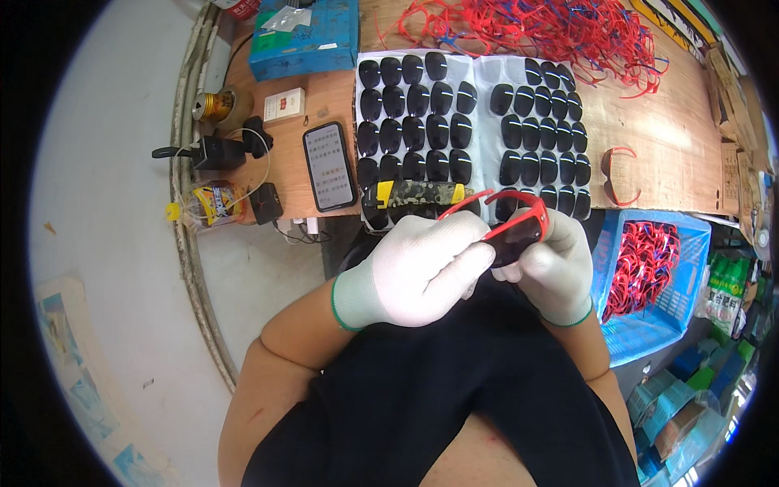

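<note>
In front of my chest, a pair of red-framed sunglasses (534, 213) is held between both white-gloved hands. My left hand (426, 272) is closed, its thumb and fingers pinching the glasses by a dark lens (510, 246). My right hand (561, 264) is closed around the other end of the red frame. The temples point up and away from me. Just beyond the hands lies a camouflage-patterned thing with yellow ends (422, 194), partly over the rows of dark lenses (415, 130) on white paper (484, 122).
Red frames (535, 32) are heaped at the table's far side. One red frame (621, 174) lies at right, above a blue crate (649, 345) holding more. At left are a phone (330, 166), a small white box (284, 105), a blue box (304, 45) and chargers with cables (219, 152).
</note>
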The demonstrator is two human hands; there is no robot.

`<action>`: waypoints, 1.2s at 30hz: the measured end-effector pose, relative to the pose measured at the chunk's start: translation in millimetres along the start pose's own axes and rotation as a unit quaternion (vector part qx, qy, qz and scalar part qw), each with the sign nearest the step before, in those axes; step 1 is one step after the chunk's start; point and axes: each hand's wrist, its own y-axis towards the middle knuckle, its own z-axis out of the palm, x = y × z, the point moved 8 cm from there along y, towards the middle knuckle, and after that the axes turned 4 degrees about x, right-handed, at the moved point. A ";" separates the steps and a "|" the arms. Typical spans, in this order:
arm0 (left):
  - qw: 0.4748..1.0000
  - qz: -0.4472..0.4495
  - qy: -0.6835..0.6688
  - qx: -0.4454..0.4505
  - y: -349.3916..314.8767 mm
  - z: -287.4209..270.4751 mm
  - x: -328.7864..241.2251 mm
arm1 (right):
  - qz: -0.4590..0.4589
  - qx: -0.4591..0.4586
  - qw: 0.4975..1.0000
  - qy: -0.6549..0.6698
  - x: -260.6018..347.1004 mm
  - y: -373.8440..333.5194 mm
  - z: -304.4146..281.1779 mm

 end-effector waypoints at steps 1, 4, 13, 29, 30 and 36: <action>1.000 -0.009 -0.009 0.004 -0.3 -0.2 2.8 | 0.005 -0.023 0.998 -0.066 5.2 -0.6 0.5; 0.995 0.044 0.059 -0.074 -1.4 2.9 0.7 | 0.023 -0.041 0.988 -0.146 20.7 3.1 15.2; 0.963 0.123 0.213 -0.108 1.5 10.2 -22.3 | 0.077 -0.003 0.994 -0.075 -6.8 10.6 -3.2; 0.956 0.095 0.244 -0.130 34.1 -3.1 -25.4 | 0.033 -0.011 0.988 -0.152 21.9 32.7 -8.3; 0.951 0.083 0.271 -0.122 35.9 0.3 -29.8 | 0.034 -0.006 0.990 -0.137 23.0 31.4 -9.4; 0.946 0.094 0.292 -0.105 56.1 6.1 -52.4 | 0.033 0.000 0.993 -0.113 44.8 26.9 -12.7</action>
